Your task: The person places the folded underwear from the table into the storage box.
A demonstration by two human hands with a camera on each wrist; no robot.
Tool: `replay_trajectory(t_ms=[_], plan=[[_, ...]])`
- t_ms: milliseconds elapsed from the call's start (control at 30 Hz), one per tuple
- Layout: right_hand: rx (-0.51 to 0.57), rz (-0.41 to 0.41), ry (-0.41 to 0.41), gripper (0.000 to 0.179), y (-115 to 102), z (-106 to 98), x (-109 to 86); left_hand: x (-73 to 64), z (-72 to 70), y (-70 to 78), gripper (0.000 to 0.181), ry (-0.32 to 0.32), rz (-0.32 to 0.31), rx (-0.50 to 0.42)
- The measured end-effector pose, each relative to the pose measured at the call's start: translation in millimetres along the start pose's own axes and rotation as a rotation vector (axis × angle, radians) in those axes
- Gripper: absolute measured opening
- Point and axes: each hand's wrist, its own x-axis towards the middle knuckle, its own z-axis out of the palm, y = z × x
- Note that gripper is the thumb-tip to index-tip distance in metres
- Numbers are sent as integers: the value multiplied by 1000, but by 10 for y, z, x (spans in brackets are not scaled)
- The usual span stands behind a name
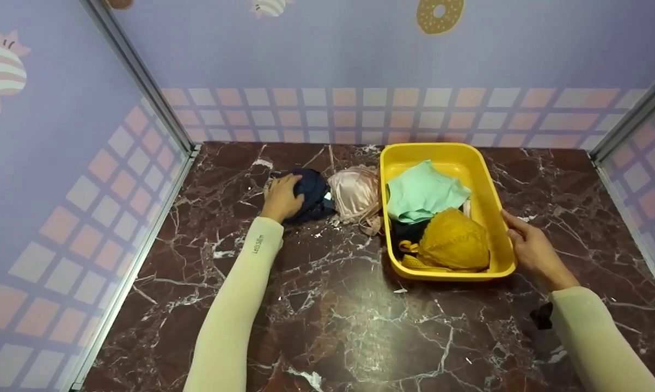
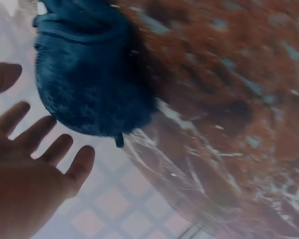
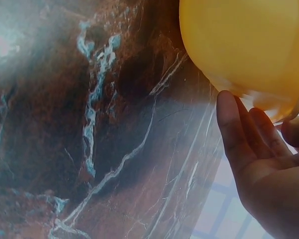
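Note:
My left hand (image 1: 283, 197), fingers spread, is at the left side of a navy blue bra (image 1: 312, 190) on the dark marbled table. In the left wrist view, the fingertips (image 2: 49, 124) come right up to the rounded cup. A pale pink satin bra (image 1: 354, 193) lies between the navy one and a yellow plastic bin (image 1: 496, 218). The right hand (image 1: 537, 253) touches the bin's right wall with extended fingers (image 3: 230, 117). Inside the bin are mint green underpants (image 1: 426, 190), a mustard yellow lace bra (image 1: 453, 239) and a dark garment (image 1: 409, 231), partly covered.
Purple patterned panels (image 1: 327, 60) enclose the table (image 1: 332, 326) at the back and both sides. Metal strips (image 1: 136, 245) run along the side panels' lower edges. The bin stands close to the back panel.

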Motion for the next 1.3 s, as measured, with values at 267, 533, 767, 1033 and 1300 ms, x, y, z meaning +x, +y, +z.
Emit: replay_trajectory(t_ms=[267, 533, 767, 1033, 1300], plan=[[-7, 28, 6, 48, -16, -4, 8, -71, -10, 33, 35, -22, -45, 68], [-52, 27, 6, 48, -3, 15, -10, -204, -70, 0, 30, 8, -74, 12], [-20, 41, 3, 48, -20, 3, -16, -304, 22, -195, 79, -73, -145, -99], [30, 59, -15, 49, -34, 9, -11, -409, 145, -255, 73, -22, -168, -110], [75, 64, -34, 50, -17, 6, -33, -481, 150, -260, 70, 67, -90, -140]])
